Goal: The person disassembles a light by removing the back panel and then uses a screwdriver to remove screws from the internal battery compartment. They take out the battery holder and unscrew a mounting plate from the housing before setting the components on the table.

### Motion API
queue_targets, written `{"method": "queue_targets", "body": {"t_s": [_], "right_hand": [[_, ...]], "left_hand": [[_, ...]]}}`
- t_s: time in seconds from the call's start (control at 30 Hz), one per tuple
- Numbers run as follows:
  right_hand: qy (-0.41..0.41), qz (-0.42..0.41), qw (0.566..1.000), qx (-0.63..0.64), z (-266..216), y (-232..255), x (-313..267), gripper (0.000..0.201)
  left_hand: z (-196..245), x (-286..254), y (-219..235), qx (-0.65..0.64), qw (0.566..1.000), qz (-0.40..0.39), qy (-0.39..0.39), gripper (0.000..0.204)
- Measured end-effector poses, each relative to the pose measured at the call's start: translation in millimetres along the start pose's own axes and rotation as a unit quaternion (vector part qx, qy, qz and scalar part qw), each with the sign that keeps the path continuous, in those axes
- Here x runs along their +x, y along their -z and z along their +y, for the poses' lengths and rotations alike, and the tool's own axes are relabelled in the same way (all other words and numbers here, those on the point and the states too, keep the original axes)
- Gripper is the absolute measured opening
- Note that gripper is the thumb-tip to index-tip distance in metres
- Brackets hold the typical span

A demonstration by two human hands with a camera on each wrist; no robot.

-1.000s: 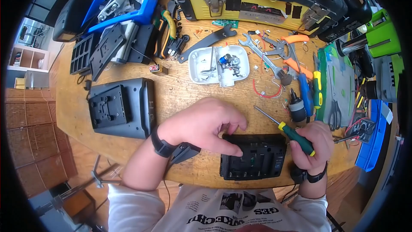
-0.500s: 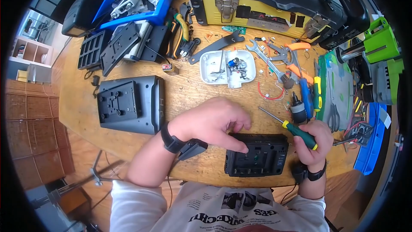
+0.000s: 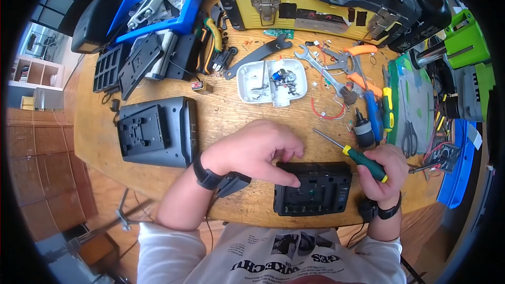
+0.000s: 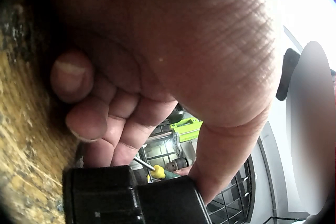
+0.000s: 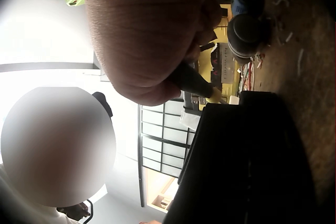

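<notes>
A black plastic device housing point(image 3: 329, 194) lies near the table's front edge, its recessed face up, with a small green part showing inside. My left hand point(image 3: 255, 150) grips its left end, thumb on the face and fingers at the far side; the left wrist view shows thumb and fingers on either side of the black casing point(image 4: 168, 203). To the right of the housing, my right hand point(image 3: 389, 168) holds a green and yellow screwdriver point(image 3: 365, 164) by the handle. The screwdriver's shaft points up and left, over the table beyond the housing, its tip apart from the housing.
Left of my hands sits a larger black casing point(image 3: 181, 131). A white tray point(image 3: 244, 92) of screws stands ahead, with a wrench point(image 3: 321, 66), a blue-handled tool point(image 3: 374, 118) and scissors point(image 3: 410, 139) farther right. A yellow and black toolbox point(image 3: 244, 8) and a blue bin point(image 3: 181, 23) line the back.
The head view has shifted slightly back and forth. Both hands, the housing and the screwdriver keep nearly the same positions relative to each other.
</notes>
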State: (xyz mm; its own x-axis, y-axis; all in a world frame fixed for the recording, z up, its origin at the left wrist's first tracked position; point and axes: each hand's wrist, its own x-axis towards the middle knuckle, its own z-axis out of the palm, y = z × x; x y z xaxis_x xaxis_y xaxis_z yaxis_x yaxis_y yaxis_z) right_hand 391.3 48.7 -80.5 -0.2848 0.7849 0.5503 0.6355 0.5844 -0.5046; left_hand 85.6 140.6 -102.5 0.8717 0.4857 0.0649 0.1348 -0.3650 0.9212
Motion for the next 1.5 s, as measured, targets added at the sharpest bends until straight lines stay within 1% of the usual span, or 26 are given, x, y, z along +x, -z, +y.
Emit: {"method": "queue_targets", "body": {"t_s": [0.23,0.33,0.43,0.5,0.53,0.6,0.63,0.67,0.7,0.73,0.77,0.8,0.87,0.9,0.93,1.0,1.03,1.1,1.13,1.2,1.3,1.43,1.5], "right_hand": [[-0.009,0.007,1.0,0.002,3.0,-0.2,-0.9,0.021],[-0.008,0.01,1.0,0.005,2.3,0.4,0.3,0.021],[-0.012,0.013,1.0,0.012,1.4,-0.3,-0.9,0.021],[-0.016,0.018,1.0,0.014,1.1,-0.9,-1.9,0.021],[-0.017,0.02,0.999,0.019,0.8,-1.5,-2.0,0.02],[-0.019,0.026,0.999,0.025,0.9,-2.3,-2.7,0.02],[-0.018,0.028,0.999,0.032,1.1,-3.1,-3.0,0.019],[-0.018,0.03,0.999,0.039,0.7,-3.1,-2.7,0.019],[-0.012,0.031,0.999,0.026,-0.7,-1.7,-1.1,0.017],[-0.013,0.035,0.999,0.025,-0.6,-1.2,-1.2,0.017],[-0.013,0.033,0.999,0.028,0.1,-1.7,-2.4,0.016],[-0.013,0.031,0.999,0.031,0.3,-2.3,-3.2,0.016],[-0.011,0.038,0.998,0.039,-0.2,-3.0,-3.5,0.017],[0.0,0.044,0.998,0.035,0.5,-3.6,-4.2,0.016],[0.01,0.05,0.998,0.03,1.0,-4.0,-5.1,0.016],[0.006,0.046,0.998,0.036,2.4,-3.8,-6.6,0.016],[0.004,0.039,0.998,0.041,3.2,-3.4,-7.0,0.016],[0.0,0.042,0.998,0.049,3.7,-3.8,-7.6,0.015],[-0.001,0.04,0.998,0.057,4.0,-4.2,-7.8,0.015],[0.001,0.049,0.997,0.062,4.0,-6.2,-7.7,0.015],[0.017,0.052,0.996,0.066,5.8,-6.0,-8.2,0.017],[0.035,0.048,0.996,0.06,5.8,-5.9,-9.1,0.019],[0.03,0.053,0.996,0.061,4.5,-7.0,-9.2,0.017]], "left_hand": [[1.7,-0.3,-0.5,-0.018,1.0,-0.005,0.002,0.038],[2.5,-1.1,-0.7,-0.031,0.999,-0.007,0.022,0.038],[4.3,-1.2,-0.1,-0.033,0.999,-0.014,0.021,0.034],[5.9,-1.9,-1.4,-0.05,0.998,0.004,0.048,0.024],[7.4,-2.7,-2.8,-0.048,0.998,0.002,0.048,0.024],[12.9,-4.0,-6.1,-0.026,0.992,0.096,0.079,0.015],[22.5,-2.3,-4.6,0.001,0.985,0.142,0.094,0.011],[26.0,0.8,-5.9,0.005,0.986,0.137,0.093,0.011],[29.4,4.8,-8.2,0.033,0.964,0.237,0.113,0.011],[36.3,9.8,-9.2,0.06,0.931,0.335,0.13,0.011],[45.7,15.7,-2.7,0.159,0.916,0.329,0.162,0.012],[44.7,20.8,0.9,0.161,0.917,0.328,0.161,0.012],[38.8,30.0,6.9,0.311,0.884,0.314,0.153,0.013],[36.6,35.6,9.0,0.334,0.874,0.316,0.155,0.014],[31.7,39.2,11.1,0.337,0.874,0.314,0.154,0.014],[22.5,44.7,14.9,0.4,0.854,0.279,0.183,0.015],[23.2,48.4,16.6,0.403,0.854,0.276,0.18,0.015],[24.6,55.0,18.8,0.37,0.861,0.239,0.255,0.016],[24.4,57.7,19.6,0.372,0.861,0.237,0.253,0.016],[23.0,61.0,21.0,0.347,0.86,0.218,0.303,0.018],[18.4,61.7,21.9,0.374,0.858,0.214,0.28,0.019],[19.8,63.9,26.1,0.371,0.864,0.192,0.281,0.017],[20.3,64.4,28.5,0.344,0.881,0.176,0.272,0.016]]}}
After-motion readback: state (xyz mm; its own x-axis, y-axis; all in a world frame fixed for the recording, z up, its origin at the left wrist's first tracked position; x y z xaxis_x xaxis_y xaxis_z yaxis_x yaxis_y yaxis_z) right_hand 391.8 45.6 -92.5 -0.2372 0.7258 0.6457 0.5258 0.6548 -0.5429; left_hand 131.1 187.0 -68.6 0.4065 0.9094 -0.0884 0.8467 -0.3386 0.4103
